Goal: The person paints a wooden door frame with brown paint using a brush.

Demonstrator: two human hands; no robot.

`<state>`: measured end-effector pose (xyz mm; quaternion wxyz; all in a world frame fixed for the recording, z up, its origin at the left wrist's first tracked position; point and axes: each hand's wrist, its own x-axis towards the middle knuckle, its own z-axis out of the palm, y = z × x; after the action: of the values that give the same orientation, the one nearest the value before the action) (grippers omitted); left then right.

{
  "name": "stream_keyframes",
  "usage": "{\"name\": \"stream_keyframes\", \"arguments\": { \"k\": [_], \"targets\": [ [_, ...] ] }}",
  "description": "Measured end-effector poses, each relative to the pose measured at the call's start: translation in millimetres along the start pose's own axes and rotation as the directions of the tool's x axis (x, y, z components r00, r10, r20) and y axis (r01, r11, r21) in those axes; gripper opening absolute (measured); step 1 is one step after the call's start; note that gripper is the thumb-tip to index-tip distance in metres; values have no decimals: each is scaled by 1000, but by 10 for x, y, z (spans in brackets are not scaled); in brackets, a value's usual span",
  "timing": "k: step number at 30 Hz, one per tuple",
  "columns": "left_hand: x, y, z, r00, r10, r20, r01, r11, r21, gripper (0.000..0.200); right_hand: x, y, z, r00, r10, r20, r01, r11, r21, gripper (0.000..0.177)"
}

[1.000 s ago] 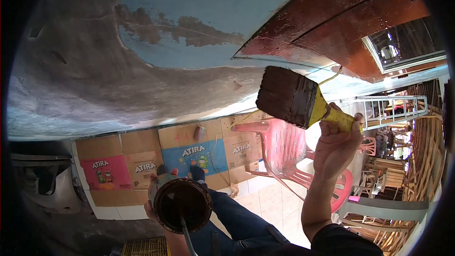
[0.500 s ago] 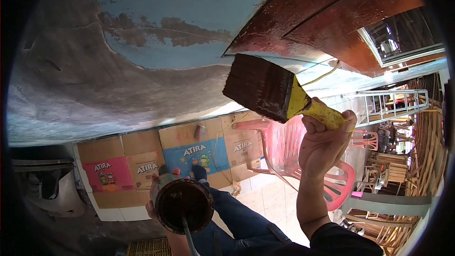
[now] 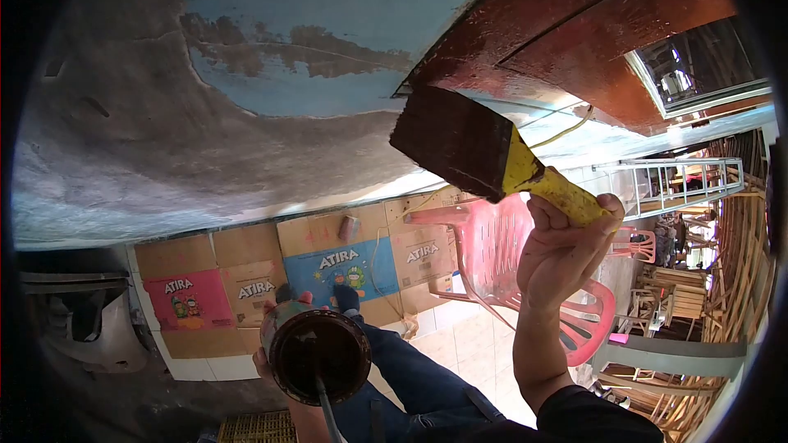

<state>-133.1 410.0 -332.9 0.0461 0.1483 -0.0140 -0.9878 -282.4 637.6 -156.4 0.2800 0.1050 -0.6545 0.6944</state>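
Observation:
My right hand [image 3: 562,254] is wrapped round the yellow handle of a wide paintbrush [image 3: 460,143]. Its bristles are coated in dark brown and point to the upper left, in front of the wall. Low in the view, my left hand [image 3: 263,365] grips a round paint can [image 3: 276,361] from its left side; most of that hand is hidden behind it. Dark brown paint shows inside the can, and a thin grey stick [image 3: 327,412] leans out of it. A glossy reddish-brown wooden panel [image 3: 566,25] lies beyond the brush.
A blue and bare-grey wall [image 3: 304,0] runs along the top. Flattened cardboard [image 3: 180,344] covers floor tiles beneath my feet. A pink plastic chair [image 3: 492,238] stands behind my right hand. Farther right are a metal ladder [image 3: 681,184] and stacked wood strips [image 3: 743,262].
The paintbrush has tilted slightly and shifted a little to the right, with its metal band now in shade. The wall and panel have shifted slightly right in view. The can stays in place.

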Motion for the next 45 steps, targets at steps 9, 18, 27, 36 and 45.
{"name": "stream_keyframes", "arguments": {
  "k": [9, 18, 27, 36, 45],
  "targets": [
    [-4, 6, 28, 999, -31, 40, 32, 999, -17, 71, -18, 15, 3, 997, -57, -58, 56, 998, -8, 33],
    [-25, -8, -26, 1000, -18, -3, 18, 1000, -2, 71, -10, 10, 17, 997, -63, -48, 64, 998, 20, 32],
    [-32, 11, -113, 999, 7, -32, -6, 999, 38, 70, -26, 15, 38, 994, -71, -79, 68, 997, -32, 33],
    [-38, 19, -11, 999, 1, -48, 1, 999, 45, 69, -43, 7, 35, 993, -81, -84, 74, 994, -76, 34],
    [-17, -31, 93, 995, 57, -85, -55, 998, 36, 67, -52, 20, -24, 979, -92, -183, 69, 989, -129, 35]
  ]
}}
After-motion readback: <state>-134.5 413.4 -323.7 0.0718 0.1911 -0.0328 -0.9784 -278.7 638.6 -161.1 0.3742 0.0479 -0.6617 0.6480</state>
